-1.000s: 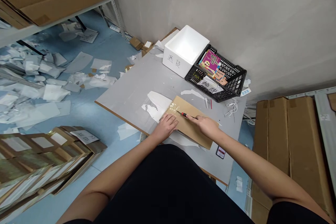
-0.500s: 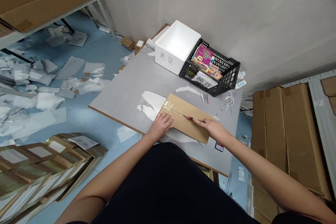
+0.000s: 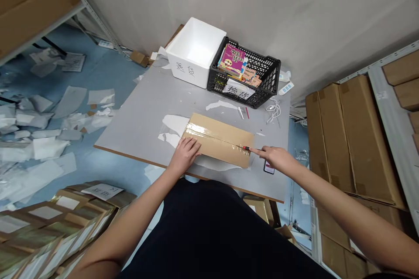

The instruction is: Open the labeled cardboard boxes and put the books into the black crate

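Note:
A long brown cardboard box lies on the grey table, with shiny tape along its middle seam. My left hand rests with its fingers spread on the box's left end. Closed round a red and black cutter is my right hand, just past the box's right end. The cutter's tip touches the seam near that end. A phone lies beneath my right hand's near side, partly hidden.
Behind the box stand a white foam bin and a black crate holding books. A white cable lies at the right. Cartons fill the right shelf, and paper scraps cover the floor at left.
My right hand has drawn the cutter rightwards along the seam, from mid-box to near the right end. My left hand stays on the left end. The view has shifted.

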`<move>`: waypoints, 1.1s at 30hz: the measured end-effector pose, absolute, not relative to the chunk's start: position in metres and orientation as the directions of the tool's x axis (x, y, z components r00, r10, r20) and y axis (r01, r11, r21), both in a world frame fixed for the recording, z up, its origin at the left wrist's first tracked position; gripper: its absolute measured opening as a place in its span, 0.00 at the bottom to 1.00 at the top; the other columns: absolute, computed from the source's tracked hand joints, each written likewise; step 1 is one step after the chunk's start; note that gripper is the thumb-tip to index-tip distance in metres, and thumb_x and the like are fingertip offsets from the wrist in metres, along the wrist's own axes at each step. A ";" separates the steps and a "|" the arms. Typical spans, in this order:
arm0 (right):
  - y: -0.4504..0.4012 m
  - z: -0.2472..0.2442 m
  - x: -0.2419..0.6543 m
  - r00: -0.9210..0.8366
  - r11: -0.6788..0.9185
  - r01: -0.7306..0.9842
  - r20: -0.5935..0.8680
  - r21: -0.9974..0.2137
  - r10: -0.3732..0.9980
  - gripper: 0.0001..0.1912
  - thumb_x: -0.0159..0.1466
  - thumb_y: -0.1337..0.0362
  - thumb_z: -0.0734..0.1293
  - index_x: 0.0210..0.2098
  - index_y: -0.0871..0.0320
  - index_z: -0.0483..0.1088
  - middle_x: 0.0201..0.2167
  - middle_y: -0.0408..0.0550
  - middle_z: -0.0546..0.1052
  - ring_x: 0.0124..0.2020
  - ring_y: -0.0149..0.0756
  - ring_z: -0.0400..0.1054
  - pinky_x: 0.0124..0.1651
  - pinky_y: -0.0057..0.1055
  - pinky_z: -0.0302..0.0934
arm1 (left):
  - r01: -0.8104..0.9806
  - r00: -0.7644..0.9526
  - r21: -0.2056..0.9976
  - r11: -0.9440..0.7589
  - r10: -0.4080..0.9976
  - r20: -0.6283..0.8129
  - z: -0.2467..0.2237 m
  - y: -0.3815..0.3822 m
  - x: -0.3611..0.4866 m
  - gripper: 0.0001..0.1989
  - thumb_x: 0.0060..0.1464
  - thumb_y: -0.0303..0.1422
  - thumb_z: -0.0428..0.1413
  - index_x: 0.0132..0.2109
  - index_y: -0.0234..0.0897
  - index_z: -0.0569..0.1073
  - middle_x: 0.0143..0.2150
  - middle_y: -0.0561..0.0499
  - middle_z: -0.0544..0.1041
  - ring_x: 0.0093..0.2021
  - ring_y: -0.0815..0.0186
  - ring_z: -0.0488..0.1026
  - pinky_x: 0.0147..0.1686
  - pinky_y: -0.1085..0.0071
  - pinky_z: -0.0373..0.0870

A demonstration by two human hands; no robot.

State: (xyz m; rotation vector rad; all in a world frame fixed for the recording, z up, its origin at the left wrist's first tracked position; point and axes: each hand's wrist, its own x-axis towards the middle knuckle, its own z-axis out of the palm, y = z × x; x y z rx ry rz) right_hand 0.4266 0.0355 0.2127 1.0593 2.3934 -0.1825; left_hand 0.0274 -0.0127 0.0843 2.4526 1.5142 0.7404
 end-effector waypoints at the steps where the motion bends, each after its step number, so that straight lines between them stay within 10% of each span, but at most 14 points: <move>1: 0.033 0.214 0.435 -0.554 0.679 0.729 -0.506 0.089 0.661 0.43 0.59 0.78 0.59 0.68 0.39 0.49 0.33 0.44 0.72 0.29 0.32 0.67 0.28 0.26 0.49 | 0.795 0.362 0.381 -0.471 0.874 0.325 0.084 -0.013 0.028 0.16 0.61 0.34 0.52 0.55 0.40 0.71 0.55 0.40 0.72 0.60 0.51 0.64 0.62 0.47 0.57; 23: -0.019 0.201 0.512 -0.442 0.513 0.858 -0.459 0.035 0.771 0.34 0.64 0.74 0.59 0.66 0.43 0.56 0.34 0.48 0.74 0.30 0.35 0.68 0.31 0.26 0.55 | 0.807 0.410 0.302 -0.507 0.850 0.332 0.089 -0.007 0.026 0.16 0.61 0.39 0.52 0.54 0.42 0.71 0.53 0.41 0.73 0.56 0.51 0.67 0.56 0.49 0.63; 28: -0.049 0.186 0.518 -0.248 0.144 0.944 -0.351 -0.297 0.903 0.27 0.68 0.63 0.57 0.66 0.43 0.56 0.43 0.49 0.78 0.40 0.40 0.73 0.37 0.30 0.64 | 0.817 0.456 0.269 -0.510 0.857 0.242 0.110 0.002 0.028 0.22 0.57 0.47 0.54 0.54 0.41 0.72 0.51 0.40 0.73 0.53 0.49 0.68 0.51 0.51 0.66; 33: -0.065 0.154 0.483 0.046 -0.302 0.671 -0.368 -0.677 0.929 0.29 0.66 0.60 0.58 0.67 0.49 0.56 0.35 0.44 0.78 0.22 0.32 0.68 0.26 0.29 0.65 | 0.754 0.585 0.224 -0.618 0.786 0.198 0.126 0.022 0.052 0.32 0.55 0.52 0.55 0.61 0.39 0.67 0.56 0.38 0.70 0.59 0.47 0.63 0.59 0.48 0.59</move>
